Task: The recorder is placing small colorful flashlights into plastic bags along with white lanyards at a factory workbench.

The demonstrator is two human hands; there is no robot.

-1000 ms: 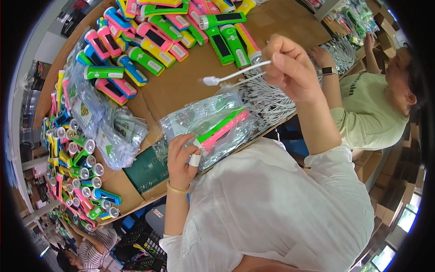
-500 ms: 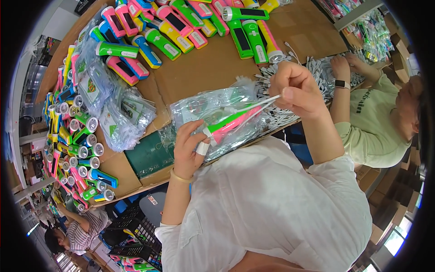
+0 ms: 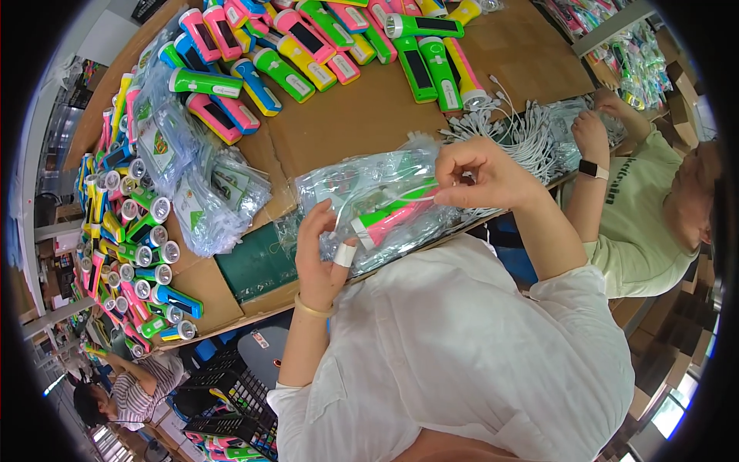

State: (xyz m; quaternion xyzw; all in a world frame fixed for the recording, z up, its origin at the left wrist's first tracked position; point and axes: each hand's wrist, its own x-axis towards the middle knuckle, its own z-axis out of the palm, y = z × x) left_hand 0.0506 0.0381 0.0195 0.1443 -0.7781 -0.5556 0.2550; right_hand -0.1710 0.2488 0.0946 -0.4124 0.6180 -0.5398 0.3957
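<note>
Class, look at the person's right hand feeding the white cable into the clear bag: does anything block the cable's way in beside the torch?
Nothing visible does. The right hand pinches the white cable at the clear bag, whose other end the left hand holds. Inside lies only the pink and green torch, beside the cable.

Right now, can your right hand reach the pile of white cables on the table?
Probably yes. The right hand pinches the clear bag just in front of the white cables, with nothing between them, though its fingers are busy.
</note>
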